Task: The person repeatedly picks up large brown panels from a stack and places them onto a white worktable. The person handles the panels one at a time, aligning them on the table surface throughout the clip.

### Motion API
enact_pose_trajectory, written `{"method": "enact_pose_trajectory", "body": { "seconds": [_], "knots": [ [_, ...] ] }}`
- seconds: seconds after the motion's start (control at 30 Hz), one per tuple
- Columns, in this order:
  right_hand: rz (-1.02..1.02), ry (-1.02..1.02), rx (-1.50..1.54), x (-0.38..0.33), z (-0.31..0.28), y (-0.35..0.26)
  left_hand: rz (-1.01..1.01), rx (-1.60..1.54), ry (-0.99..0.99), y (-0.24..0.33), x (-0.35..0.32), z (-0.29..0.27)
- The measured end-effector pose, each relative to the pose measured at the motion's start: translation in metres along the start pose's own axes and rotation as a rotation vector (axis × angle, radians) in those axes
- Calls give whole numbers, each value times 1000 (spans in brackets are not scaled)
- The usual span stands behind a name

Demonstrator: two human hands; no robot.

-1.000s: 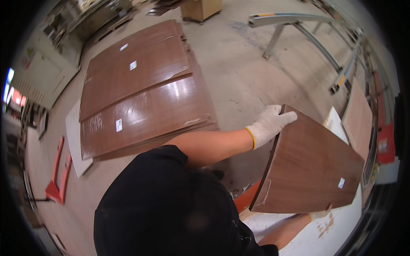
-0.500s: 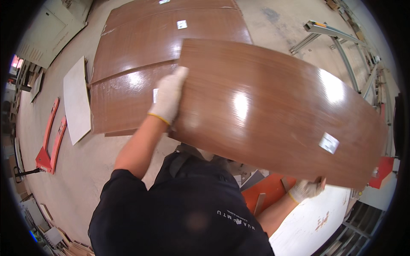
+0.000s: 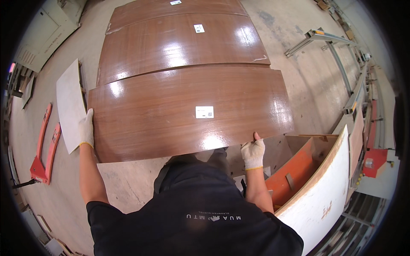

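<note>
A glossy brown wood-grain panel (image 3: 153,115) with a white label (image 3: 204,112) spans the space in front of me. My left hand (image 3: 86,130), in a white knit glove, grips its left edge. At the near edge, right of the middle, my gloved right hand (image 3: 253,153) is closed on the panel, its bare thumb on top and its other fingers partly hidden beneath. Just beyond lies another brown panel (image 3: 141,49), with a further one (image 3: 141,12) behind it. The held panel covers the near part of what lies below, so I cannot tell whether it rests there.
At left are a red pallet jack (image 3: 39,170) and a leaning white board (image 3: 68,100). Close on my right stands a large white board (image 3: 318,205) beside an orange panel (image 3: 284,181). A metal frame (image 3: 341,64) stands at the far right, and a grey cabinet (image 3: 42,38) at the far left.
The held panel has swung left from the right side and now lines up with the panels beyond. My left hand moved left and down; my right hand moved left and forward.
</note>
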State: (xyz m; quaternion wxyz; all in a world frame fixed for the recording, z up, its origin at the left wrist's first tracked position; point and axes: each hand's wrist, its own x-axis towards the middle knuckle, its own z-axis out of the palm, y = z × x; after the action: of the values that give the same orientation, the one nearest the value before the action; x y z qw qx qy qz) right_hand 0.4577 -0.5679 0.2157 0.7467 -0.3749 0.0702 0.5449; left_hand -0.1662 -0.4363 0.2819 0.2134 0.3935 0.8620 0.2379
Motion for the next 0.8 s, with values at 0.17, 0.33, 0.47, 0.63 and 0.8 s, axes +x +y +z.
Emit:
{"method": "enact_pose_trajectory", "body": {
  "seconds": [0.17, 0.33, 0.47, 0.63, 0.8],
  "knots": [
    [76, -75, -35, 22, 12, -4, -43, -30, -55, -20, 23, 23],
    [63, -47, -156, 41, 0, 5, -33, -45, -95, -30, 46, 43],
    [127, 30, -391, 28, 9, -5, -6, 111, -45, -36, 53, 40],
    [509, -27, -1096, -5, 42, -54, 202, 575, 432, -14, 59, 11],
    [268, 15, -1149, -14, 44, -55, 360, 424, 332, 68, 34, 40]
  ]
}}
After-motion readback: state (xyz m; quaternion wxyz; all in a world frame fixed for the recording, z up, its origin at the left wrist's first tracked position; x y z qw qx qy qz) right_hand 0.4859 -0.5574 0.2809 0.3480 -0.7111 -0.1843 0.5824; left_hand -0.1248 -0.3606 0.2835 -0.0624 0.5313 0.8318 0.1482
